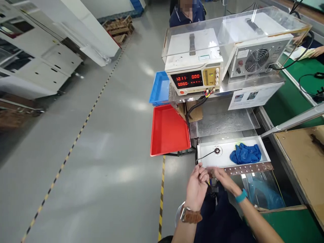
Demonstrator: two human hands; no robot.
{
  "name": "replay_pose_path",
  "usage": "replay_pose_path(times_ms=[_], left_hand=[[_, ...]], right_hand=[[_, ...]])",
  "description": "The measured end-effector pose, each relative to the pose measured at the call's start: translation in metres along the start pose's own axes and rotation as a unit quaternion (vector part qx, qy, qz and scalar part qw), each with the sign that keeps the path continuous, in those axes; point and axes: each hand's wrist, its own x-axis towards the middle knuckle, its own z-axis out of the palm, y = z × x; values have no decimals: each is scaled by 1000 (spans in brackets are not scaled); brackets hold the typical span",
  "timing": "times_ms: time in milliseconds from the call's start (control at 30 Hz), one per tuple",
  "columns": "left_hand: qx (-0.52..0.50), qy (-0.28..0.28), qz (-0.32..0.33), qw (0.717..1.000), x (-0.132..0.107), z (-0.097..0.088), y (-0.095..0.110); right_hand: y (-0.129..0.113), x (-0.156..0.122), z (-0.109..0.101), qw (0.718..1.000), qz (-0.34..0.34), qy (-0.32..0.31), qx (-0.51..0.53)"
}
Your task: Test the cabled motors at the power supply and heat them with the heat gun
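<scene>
Dark slender piece [208,184], too small to identify surely, sticks out below the curled fingers of the left hand [198,179], on the side toward the right hand [221,176]. The left fingers are folded in around it. The right hand's fingers are stretched out close together, their tips just beside the left fingers; whether they grip anything cannot be told.

Just beyond the hands stands a shallow white tray [202,147], its near edge bordered by a brown perforated strip [249,168]. Inside it, a round component [217,151] trails a thin black cable [206,156] toward the left wall, and a crumpled blue cloth [245,154] lies to the right.

Farther out, a red bin [168,130] sits left of the metal shelf, near a blue bin [160,88]. Above, a bench power supply [193,76] displays 12.11 under a clear cover [233,30].
</scene>
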Motion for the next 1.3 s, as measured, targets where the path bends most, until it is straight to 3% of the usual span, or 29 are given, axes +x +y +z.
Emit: replay_pose_path(times_ms=[67,100,133,200,267,367,433,467,533,600,700,800,900,1067,1300], left_hand=[[39,-39,4,998,13,3,-11],[76,-60,12,995,18,-1,-17],[122,-75,26,989,23,-9,-22],[224,-67,67,970,30,-43,-32],[308,26,90,947,33,-96,-43],[363,258,-34,895,37,-179,-66],[318,296,-178,883,43,-214,-84],[280,269,-243,889,47,-221,-93],[202,162,-345,902,57,-219,-107],[155,55,-385,908,67,-205,-116],[164,-14,-321,933,80,-188,-122],[230,-20,-215,949,87,-186,-125],[276,-4,-160,948,92,-192,-128],[420,5,-51,906,99,-202,-139],[474,49,-30,879,104,-218,-146]], right_hand=[[-12,-39,26,983,-38,-97,151],[-17,-54,36,973,-27,-106,203],[-22,-66,44,964,-6,-77,254],[-29,-84,49,931,25,53,360],[-35,-99,43,870,26,191,453],[-40,-125,29,793,19,289,536],[-40,-143,25,769,28,302,563],[-39,-151,25,762,35,302,572],[-36,-165,28,753,53,298,585],[-29,-176,31,748,74,294,591],[-16,-187,30,742,103,300,591],[-2,-195,23,733,120,310,593],[8,-200,18,734,135,305,592],[17,-203,17,769,165,256,563],[25,-199,14,782,169,254,543]])
